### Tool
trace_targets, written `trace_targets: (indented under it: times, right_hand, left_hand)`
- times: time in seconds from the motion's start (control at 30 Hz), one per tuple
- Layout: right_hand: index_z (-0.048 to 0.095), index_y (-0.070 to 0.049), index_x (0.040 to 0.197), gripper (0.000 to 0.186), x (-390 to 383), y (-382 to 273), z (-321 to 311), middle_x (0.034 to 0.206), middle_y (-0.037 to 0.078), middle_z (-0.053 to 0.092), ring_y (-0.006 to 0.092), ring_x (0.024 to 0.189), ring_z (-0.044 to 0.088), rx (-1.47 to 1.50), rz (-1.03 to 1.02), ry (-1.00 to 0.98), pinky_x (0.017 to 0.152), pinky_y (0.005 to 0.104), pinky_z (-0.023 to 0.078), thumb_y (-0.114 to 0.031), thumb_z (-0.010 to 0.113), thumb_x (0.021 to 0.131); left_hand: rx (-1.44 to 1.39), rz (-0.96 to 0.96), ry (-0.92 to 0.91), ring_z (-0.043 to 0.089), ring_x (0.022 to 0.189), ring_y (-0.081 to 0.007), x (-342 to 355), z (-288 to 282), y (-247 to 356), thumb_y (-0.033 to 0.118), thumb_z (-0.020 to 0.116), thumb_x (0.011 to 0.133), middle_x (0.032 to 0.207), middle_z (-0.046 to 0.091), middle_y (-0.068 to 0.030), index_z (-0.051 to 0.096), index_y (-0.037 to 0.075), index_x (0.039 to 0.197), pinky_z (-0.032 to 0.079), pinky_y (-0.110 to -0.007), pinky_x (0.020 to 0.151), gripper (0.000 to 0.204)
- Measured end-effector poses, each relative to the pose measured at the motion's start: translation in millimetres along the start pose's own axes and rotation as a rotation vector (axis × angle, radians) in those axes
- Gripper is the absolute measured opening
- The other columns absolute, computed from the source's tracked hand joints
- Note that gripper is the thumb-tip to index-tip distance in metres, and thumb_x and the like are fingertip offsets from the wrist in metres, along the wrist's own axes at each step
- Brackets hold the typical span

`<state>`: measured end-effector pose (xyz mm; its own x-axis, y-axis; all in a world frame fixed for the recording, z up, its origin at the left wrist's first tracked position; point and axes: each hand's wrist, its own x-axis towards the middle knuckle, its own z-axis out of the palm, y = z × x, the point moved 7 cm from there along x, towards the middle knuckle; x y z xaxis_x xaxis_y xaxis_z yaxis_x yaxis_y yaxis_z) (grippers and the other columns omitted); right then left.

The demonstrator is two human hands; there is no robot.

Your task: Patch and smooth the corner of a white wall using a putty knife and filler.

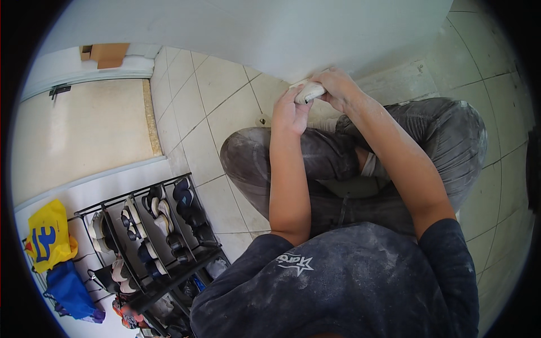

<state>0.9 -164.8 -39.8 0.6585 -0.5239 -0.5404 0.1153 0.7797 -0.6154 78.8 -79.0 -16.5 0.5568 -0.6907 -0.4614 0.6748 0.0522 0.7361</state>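
Observation:
Both my hands are closed on a small white, dust-coated block (310, 92) with a rounded end; its exact kind cannot be made out. My left hand (289, 111) grips it from the left, fingers partly hidden behind it. From the right, my right hand (337, 88) holds it with the fingers curled at its far side. White dust coats the hands and my right forearm. The block is close to the bottom edge of a pale wall (282, 45), above my crossed legs (253, 160) in dusty grey trousers.
A black shoe rack (141, 281) with several pairs of shoes stands at the lower left. Yellow (48, 236) and blue bags (70, 290) hang beside it. A light door (84, 129) is at the left. Dusty floor tiles (225, 112) surround me.

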Motion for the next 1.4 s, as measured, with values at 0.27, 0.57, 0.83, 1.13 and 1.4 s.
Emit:
trace_targets:
  times: [0.27, 0.57, 0.83, 1.13, 1.4]
  right_hand:
    - [0.055, 0.005, 0.094, 0.017, -5.0, -3.3, -1.8, 0.085, 0.012, 0.059, 0.0208, 0.077, 0.062, -0.067, -0.033, 0.005, 0.059, 0.0329, 0.054, -0.001, 0.056, 0.079]
    - [0.043, 0.006, 0.109, 0.032, -10.7, -4.2, -1.6, 0.102, 0.016, 0.057, 0.0232, 0.085, 0.063, -0.271, -0.123, -0.02, 0.067, 0.0345, 0.055, -0.007, 0.058, 0.084]
    - [0.06, 0.004, 0.083, 0.007, 12.4, 26.6, -23.6, 0.083, 0.014, 0.062, 0.0216, 0.078, 0.063, -0.11, 0.08, 0.101, 0.064, 0.0364, 0.054, -0.002, 0.058, 0.08]
    - [0.044, 0.009, 0.109, 0.037, 1.1, 4.7, -8.5, 0.097, 0.017, 0.058, 0.0255, 0.08, 0.063, -0.2, -0.049, 0.07, 0.063, 0.0363, 0.055, -0.004, 0.06, 0.078]
    - [0.044, 0.009, 0.108, 0.035, 6.8, -5.8, 18.9, 0.095, 0.018, 0.058, 0.0231, 0.082, 0.062, -1.024, -0.722, -0.247, 0.064, 0.0355, 0.055, -0.003, 0.06, 0.079]
  left_hand:
    - [0.098, -0.07, 0.053, 0.054, 0.092, -0.0249, 5.0, -8.9, -4.6, 0.004, 0.045, 0.09, 0.102, 0.052, -0.0181, 0.05, -0.013, 0.101, 0.049, -0.035, 0.078, 0.021]
    - [0.077, -0.081, 0.087, 0.053, 0.097, -0.0261, 0.0, -12.2, -8.9, 0.005, 0.049, 0.089, 0.106, 0.052, -0.0171, 0.051, -0.009, 0.106, 0.047, -0.038, 0.082, 0.022]
    - [0.296, -0.112, 0.231, 0.053, 0.099, -0.0249, 14.6, -22.5, -30.0, 0.004, 0.052, 0.088, 0.107, 0.053, -0.0152, 0.051, -0.005, 0.107, 0.047, -0.037, 0.083, 0.021]
    - [0.115, -0.011, 0.156, 0.056, 0.093, -0.0248, 7.5, -17.4, -11.5, 0.002, 0.055, 0.085, 0.104, 0.054, -0.0145, 0.051, -0.007, 0.105, 0.048, -0.037, 0.079, 0.023]
    - [0.075, 0.06, 0.046, 0.056, 0.093, -0.0244, 1.9, -6.2, -9.2, 0.002, 0.056, 0.084, 0.102, 0.056, -0.0146, 0.051, -0.006, 0.105, 0.048, -0.037, 0.081, 0.023]
